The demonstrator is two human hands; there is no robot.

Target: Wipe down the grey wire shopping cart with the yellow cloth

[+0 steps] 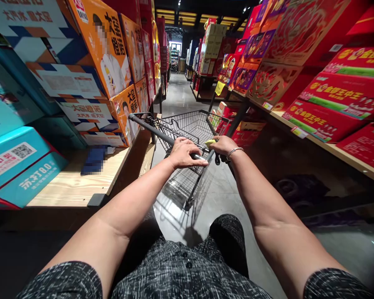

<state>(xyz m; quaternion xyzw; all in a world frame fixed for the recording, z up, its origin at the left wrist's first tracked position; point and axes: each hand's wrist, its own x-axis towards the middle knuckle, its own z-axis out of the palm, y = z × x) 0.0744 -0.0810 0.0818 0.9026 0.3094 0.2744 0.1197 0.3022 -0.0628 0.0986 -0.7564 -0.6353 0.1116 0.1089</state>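
A black wire shopping cart (187, 128) stands at an angle in front of me, its basket pointing away up the aisle. My left hand (185, 153) is closed over the cart's dark handle (154, 130) near the right end, with the thumb lying along it. Just right of it, my right hand (223, 145), with a bracelet at the wrist, pinches a small yellow-green cloth (210, 142) against the cart's upper right corner. The fingertips of this hand are partly hidden. No goods show in the wire basket.
Orange drink cartons (102, 50) and turquoise boxes (21, 166) stand on a wooden shelf (81, 189) close on the left. Red boxes (333, 95) line a shelf on the right. Between them a grey tiled floor (177, 89) runs back past more stacked cartons (210, 47).
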